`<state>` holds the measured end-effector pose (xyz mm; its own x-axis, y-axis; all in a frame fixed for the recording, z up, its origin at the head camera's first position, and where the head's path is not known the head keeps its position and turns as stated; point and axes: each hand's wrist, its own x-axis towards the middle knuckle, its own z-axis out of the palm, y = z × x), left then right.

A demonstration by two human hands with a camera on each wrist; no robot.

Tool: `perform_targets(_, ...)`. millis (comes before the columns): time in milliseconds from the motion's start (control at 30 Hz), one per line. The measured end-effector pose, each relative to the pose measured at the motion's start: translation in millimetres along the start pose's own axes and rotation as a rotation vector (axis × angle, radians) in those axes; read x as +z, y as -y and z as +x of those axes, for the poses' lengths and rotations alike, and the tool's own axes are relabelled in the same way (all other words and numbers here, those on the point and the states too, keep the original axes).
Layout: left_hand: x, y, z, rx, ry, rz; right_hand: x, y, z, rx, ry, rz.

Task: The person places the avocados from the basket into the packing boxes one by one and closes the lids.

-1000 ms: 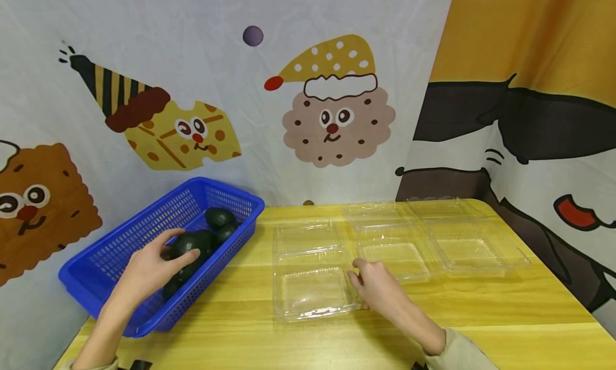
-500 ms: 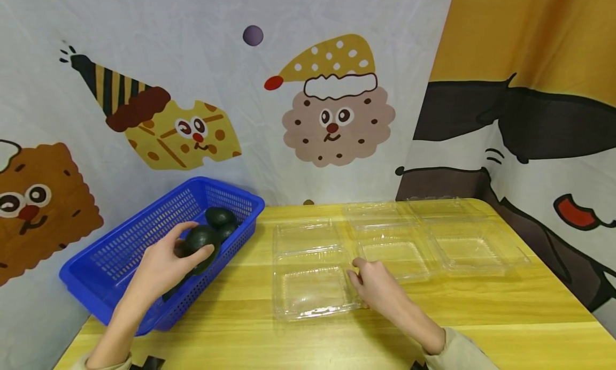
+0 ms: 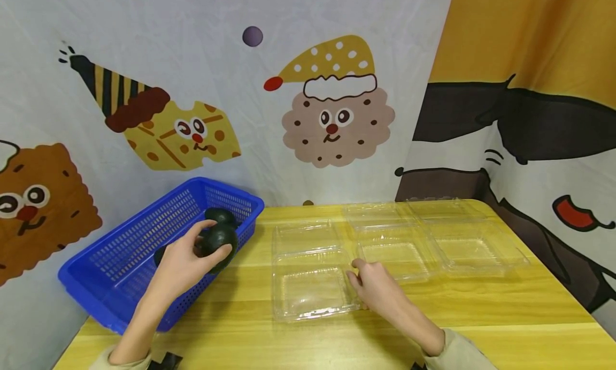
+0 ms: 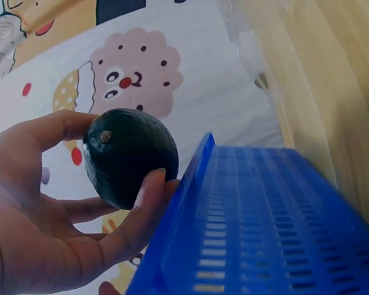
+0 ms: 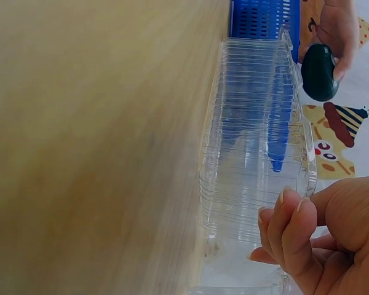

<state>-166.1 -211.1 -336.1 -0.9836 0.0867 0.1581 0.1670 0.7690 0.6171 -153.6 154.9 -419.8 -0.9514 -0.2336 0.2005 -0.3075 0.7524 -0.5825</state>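
Note:
My left hand holds a dark green avocado between thumb and fingers, above the right side of the blue plastic basket. In the left wrist view the avocado shows its stem scar. Another avocado lies farther back in the basket, and one more is partly hidden behind the hand. At the right edge of an opened clear plastic clamshell container is my right hand, its fingers loosely curled. In the right wrist view its fingertips overlap the container wall; contact is unclear.
Two more opened clear clamshells, a middle one and a right one, lie side by side on the wooden table. A cartoon-printed cloth hangs right behind the table.
My left hand has lifted the avocado out from among the others and carried it rightward to the basket's right rim. The right hand and the containers have stayed put.

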Motion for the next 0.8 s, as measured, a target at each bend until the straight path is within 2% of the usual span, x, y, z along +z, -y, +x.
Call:
perform_targets(167,8.6,-5.7,-0.1,0.006,0.032,-0.03,0.0,0.6,-0.5,0.006,0.007,0.013)
perform_targets(800,46.8,-27.2,2.4,0.048,0.052,-0.093,0.5,0.4,-0.3,0.014,0.014,0.028)
